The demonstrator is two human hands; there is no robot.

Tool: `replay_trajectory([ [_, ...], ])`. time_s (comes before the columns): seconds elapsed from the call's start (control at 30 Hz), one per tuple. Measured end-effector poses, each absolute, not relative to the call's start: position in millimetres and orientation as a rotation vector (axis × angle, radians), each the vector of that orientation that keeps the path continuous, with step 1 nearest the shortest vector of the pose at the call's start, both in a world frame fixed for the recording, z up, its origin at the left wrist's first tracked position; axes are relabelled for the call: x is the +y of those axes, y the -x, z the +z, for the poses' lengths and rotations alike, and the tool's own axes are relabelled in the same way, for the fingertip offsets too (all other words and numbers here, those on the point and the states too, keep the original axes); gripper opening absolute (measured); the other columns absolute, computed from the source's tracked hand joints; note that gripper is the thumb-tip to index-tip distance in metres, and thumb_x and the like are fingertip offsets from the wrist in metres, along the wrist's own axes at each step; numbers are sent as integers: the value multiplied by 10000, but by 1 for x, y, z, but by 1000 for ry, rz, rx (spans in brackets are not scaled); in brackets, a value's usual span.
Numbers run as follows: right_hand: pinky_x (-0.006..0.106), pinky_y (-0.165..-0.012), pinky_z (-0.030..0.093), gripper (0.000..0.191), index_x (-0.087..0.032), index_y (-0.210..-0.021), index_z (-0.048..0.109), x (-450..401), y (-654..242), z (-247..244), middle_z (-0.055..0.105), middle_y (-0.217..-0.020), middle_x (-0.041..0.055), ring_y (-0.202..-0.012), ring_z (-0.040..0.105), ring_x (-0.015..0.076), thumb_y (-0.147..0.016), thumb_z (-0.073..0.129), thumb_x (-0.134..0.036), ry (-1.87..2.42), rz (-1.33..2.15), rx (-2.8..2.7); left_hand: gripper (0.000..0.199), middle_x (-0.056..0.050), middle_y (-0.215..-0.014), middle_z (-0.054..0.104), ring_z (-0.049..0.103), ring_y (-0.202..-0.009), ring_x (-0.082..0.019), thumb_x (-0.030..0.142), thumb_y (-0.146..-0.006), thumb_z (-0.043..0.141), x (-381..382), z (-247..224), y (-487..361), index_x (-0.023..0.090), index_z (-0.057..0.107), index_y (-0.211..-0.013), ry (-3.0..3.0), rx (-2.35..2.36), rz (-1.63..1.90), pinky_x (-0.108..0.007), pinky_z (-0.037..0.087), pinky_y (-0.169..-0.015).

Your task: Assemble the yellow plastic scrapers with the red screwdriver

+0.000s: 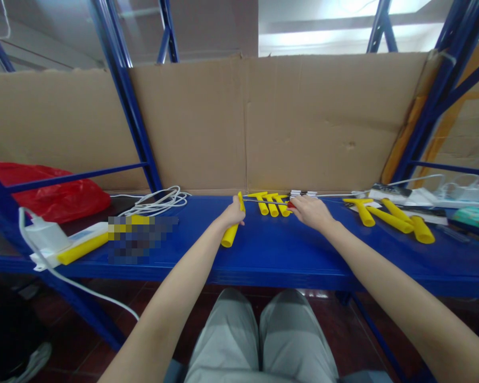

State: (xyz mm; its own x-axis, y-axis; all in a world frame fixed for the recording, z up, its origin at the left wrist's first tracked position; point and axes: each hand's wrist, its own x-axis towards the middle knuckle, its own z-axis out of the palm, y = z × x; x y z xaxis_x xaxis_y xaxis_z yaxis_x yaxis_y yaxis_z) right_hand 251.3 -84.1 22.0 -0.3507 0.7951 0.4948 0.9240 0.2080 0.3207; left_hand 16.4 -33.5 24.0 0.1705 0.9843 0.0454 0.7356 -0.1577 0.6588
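Note:
My left hand (232, 214) is closed around a yellow T-shaped piece (230, 235), its tube-like stem pointing down toward me. In my right hand (310, 211) is a screwdriver; a bit of its red handle (290, 205) shows at the fingers. The thin metal shaft (269, 201) runs left to the piece in my left hand. Whether its tip touches the piece is too small to tell. Between my hands, several similar yellow T-shaped pieces (272, 207) lie in a row behind the shaft. Black-and-white striped items (302, 193) lie just behind my right hand.
More yellow pieces (391, 218) lie at the right of the blue shelf (279, 255). A white power strip (83, 236), coiled white cable (165, 202) and red plastic bag (56, 191) are at left. Cardboard (191, 127) closes the back; blue uprights (130, 101) flank it.

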Motion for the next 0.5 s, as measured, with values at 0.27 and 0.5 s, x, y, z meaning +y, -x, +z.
replay_trajectory([
  [0.27,289,-615,369,369,-134,-1125,491,-78,-249,13,675,-917,146,-813,629,256,-894,386,-402,1885,-604,-2172,550,-147,-895,656,651,-647,-180,23,-761,433,-35,23,-19,98,223,-1263,-2026,1631,606,-243,492,-538],
  [0.5,267,-703,389,259,-166,-919,562,-73,-252,13,653,-986,123,-892,609,214,-914,361,-329,1740,-417,-2295,597,-184,-962,650,662,-717,-206,9,-699,470,-32,22,-18,98,250,-1247,-2080,1728,557,-261,497,-593],
])
